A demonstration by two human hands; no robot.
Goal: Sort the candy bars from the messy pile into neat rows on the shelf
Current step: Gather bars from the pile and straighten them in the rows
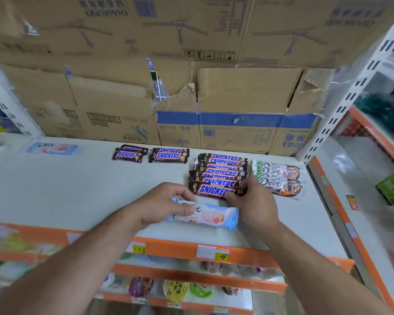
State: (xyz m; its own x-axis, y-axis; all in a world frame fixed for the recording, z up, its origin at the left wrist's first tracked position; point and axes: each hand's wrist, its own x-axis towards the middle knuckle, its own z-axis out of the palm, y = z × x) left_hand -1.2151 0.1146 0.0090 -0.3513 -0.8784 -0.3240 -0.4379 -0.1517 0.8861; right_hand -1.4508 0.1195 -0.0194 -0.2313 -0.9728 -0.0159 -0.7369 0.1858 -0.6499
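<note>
Head view: your left hand (164, 201) grips one blue Dove (214, 215), bare shelf (55, 189) to its left; right hand (253, 201) pinches front Snickers (214, 189) beside two Doves (278, 178).

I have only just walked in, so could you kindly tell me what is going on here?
A person is sorting candy bars on a white shelf. The left grip holds a pale blue Dove bar near the front edge, while the right grip pinches the right end of the front Snickers bar in an overlapping row. Two white Dove bars lie right of that row, and two small Snickers piles sit further back on the left.
</note>
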